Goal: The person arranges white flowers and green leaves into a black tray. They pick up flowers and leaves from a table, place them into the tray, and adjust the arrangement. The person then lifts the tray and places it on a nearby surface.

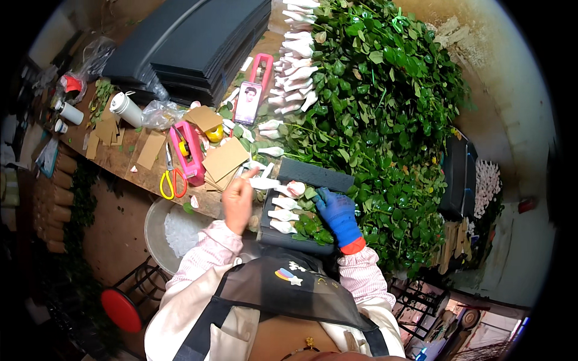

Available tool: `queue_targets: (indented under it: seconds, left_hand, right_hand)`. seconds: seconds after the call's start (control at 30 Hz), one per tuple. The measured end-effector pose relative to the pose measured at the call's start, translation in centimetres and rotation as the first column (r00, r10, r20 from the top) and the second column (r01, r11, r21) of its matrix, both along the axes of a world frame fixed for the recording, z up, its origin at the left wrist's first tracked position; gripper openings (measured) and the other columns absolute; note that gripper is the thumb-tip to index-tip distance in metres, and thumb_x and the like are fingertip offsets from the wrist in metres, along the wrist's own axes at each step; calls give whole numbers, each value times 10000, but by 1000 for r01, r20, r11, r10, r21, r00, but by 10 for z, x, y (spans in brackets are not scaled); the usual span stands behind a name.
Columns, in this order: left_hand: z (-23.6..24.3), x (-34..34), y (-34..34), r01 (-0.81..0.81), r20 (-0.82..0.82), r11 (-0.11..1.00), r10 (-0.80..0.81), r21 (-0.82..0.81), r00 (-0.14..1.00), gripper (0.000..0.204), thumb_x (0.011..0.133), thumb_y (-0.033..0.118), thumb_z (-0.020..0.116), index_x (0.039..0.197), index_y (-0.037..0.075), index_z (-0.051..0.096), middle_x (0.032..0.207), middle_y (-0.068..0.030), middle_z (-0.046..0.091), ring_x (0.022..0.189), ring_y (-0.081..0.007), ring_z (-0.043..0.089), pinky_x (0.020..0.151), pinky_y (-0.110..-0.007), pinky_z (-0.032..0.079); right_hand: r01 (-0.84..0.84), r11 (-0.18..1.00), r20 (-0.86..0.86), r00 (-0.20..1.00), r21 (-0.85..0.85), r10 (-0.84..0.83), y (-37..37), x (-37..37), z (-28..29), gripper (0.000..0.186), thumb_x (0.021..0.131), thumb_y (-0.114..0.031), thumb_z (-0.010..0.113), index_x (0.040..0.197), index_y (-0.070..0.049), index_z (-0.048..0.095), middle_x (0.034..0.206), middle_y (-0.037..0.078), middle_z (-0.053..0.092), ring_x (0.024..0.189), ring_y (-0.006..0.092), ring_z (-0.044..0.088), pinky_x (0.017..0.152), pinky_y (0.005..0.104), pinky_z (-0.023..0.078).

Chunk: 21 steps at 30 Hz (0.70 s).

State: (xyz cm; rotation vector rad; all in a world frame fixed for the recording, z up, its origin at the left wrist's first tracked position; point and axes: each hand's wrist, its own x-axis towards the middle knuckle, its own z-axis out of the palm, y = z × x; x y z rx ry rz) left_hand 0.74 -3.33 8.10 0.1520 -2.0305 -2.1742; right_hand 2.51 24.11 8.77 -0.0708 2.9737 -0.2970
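My bare left hand (pixel 237 201) is at the left edge of a dark corrugated sheet. Its thumb and index finger sit around the end of a white bud sleeve (pixel 265 183); slight blur softens the fingertips. Beside that sleeve shows a pale pink rose (pixel 295 189) with green leaves below its head. My right hand (pixel 337 213), in a blue glove with a red cuff, closes on the rose's leafy stem, and its fingertips are partly hidden by leaves. Several sleeved roses (pixel 284 215) lie in a column on the dark corrugated wrap (pixel 289 239) in front of me.
A big heap of leafy rose stems (pixel 385 120) covers the right side. Left on the wooden table are scissors (pixel 167 177), a pink tape dispenser (pixel 191 153), cardboard pieces (pixel 225 159), a phone (pixel 247 103) and a white cup (pixel 126 109). Dark sheets (pixel 198 51) are stacked behind; a bin (pixel 158 231) stands below.
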Motion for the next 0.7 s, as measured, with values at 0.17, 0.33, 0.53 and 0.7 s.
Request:
queue_targets:
  seconds: [0.17, 0.33, 0.53, 0.7]
  left_hand:
    - [-43, -9, -20, 352, 340, 936, -338, 20, 878, 175, 947, 187, 704, 975, 34, 626, 738, 3, 587, 691, -86, 542, 671, -250, 457]
    - [-58, -13, 20, 397, 281, 915, -362, -76, 889, 276, 901, 268, 766, 879, 12, 663, 649, -38, 596, 630, -92, 518, 593, -309, 450]
    - [-38, 3, 28, 268, 157, 956, -247, -124, 956, 208, 929, 181, 726, 833, 5, 671, 687, -19, 627, 686, -71, 530, 634, -278, 460]
    - [-22, -1, 0, 58, 97, 994, -49, -89, 994, 183, 927, 117, 701, 808, 17, 607, 737, -31, 604, 743, -80, 518, 682, -282, 458]
  right_hand:
    - [-20, 999, 116, 993, -32, 23, -6, -7, 18, 476, 882, -514, 643, 1228, -188, 671, 927, 153, 748, 849, 355, 719, 761, 480, 561]
    - [34, 995, 120, 992, 90, -45, -13, -8, 2, 406, 855, -454, 677, 1172, -201, 674, 909, 137, 746, 827, 363, 717, 730, 488, 559]
    - [44, 998, 109, 993, 34, -47, -13, -7, 1, 343, 877, -456, 632, 1083, -184, 670, 894, 133, 745, 827, 349, 717, 752, 497, 546]
    - [28, 999, 24, 999, 38, -29, -13, -4, 3, 298, 863, -428, 665, 1032, -183, 687, 900, 137, 741, 834, 351, 712, 749, 486, 550]
